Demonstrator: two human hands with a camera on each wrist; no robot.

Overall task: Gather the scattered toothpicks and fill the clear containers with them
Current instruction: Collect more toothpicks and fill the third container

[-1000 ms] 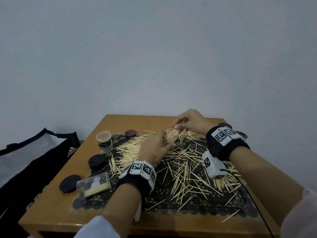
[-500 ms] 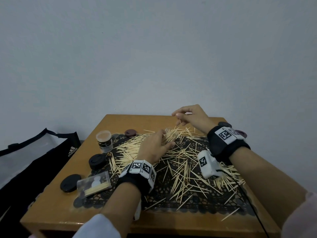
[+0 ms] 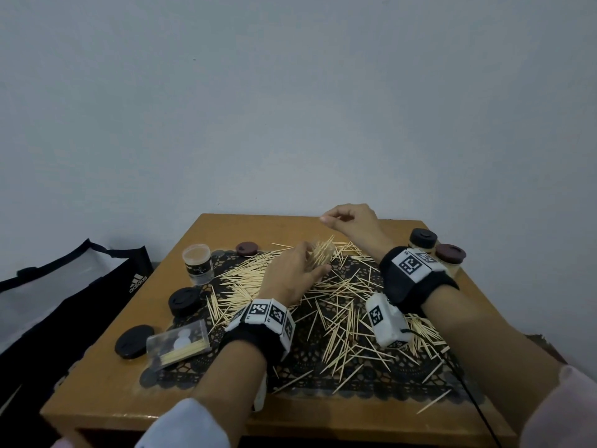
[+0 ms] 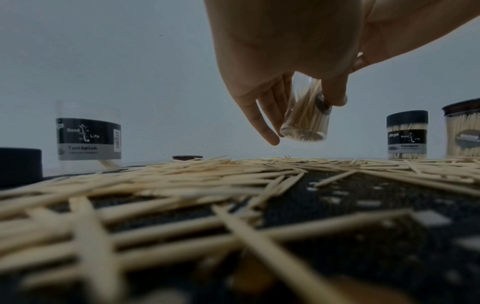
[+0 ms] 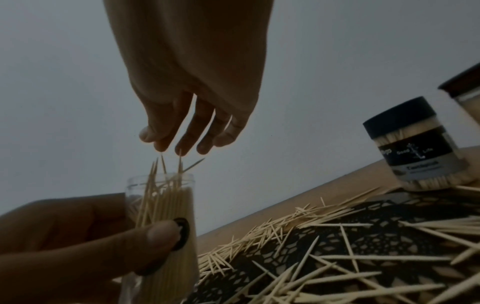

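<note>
Lifting clear since a moment ago, the right hand [image 3: 350, 221] now hovers above the clear container [image 5: 161, 216], fingers loosely curled and holding nothing. The left hand [image 3: 292, 274] grips that container, nearly full, so more toothpicks [image 3: 342, 321] must be gathered. Left to right: a black bag [image 3: 64, 305], the wooden table [image 3: 97, 392] with its dark lace mat [image 3: 323, 376], a bare grey wall behind.

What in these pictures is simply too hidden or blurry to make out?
- Whether the right hand still pinches any toothpick: the right wrist view is dark and the head view too small.
- How full the held container is: the left hand's fingers cover it in the head view.
- Small print on the open labelled jar: too blurred in the left wrist view.
- Contents of the flat clear box: too small in the head view.
</note>
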